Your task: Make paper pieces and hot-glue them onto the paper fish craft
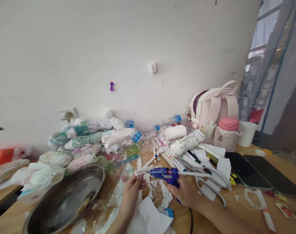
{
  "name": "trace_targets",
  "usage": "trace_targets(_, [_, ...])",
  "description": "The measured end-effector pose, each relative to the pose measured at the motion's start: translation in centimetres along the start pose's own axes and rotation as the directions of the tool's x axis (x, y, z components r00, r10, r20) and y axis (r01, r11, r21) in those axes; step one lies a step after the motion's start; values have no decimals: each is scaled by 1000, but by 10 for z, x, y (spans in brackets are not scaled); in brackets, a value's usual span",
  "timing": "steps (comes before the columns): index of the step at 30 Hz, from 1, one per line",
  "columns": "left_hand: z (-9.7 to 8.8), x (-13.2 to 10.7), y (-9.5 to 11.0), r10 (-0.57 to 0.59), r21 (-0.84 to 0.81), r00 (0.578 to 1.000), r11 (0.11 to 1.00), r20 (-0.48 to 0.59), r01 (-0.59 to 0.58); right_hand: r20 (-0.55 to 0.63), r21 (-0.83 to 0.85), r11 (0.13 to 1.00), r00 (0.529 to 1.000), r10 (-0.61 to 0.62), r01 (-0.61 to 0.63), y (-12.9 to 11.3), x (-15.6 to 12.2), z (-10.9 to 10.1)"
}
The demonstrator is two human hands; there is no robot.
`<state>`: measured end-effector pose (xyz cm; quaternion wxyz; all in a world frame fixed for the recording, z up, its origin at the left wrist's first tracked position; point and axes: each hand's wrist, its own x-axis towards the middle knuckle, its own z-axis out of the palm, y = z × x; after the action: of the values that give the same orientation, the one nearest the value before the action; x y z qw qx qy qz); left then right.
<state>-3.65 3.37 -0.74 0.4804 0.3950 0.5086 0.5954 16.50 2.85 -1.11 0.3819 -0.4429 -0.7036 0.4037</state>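
My right hand (182,191) is closed around the handle of a blue hot glue gun (163,174). A pale glue stick (194,174) sticks out of the gun's back end, and its nozzle points left. Just left of the nozzle, my left hand (134,185) pinches a small white piece (141,171), paper or cloth; I cannot tell which. The nozzle is at or very near that piece. Beneath both hands lie crumpled white paper scraps (155,214).
A metal basin (102,172) stands at the left. Painted fish-shaped bottles (85,139) are piled behind it. Large scissors (219,193), two phones (247,170), a pink backpack (213,107) and a pink-lidded jar (227,133) are at the right. A black cord (191,217) runs below the gun.
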Motion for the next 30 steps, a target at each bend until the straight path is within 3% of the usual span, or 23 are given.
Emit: trace_targets(30, [1, -5, 5, 16, 35, 999, 999, -27, -15, -110, -75, 996, 993, 32, -41, -7, 3, -4])
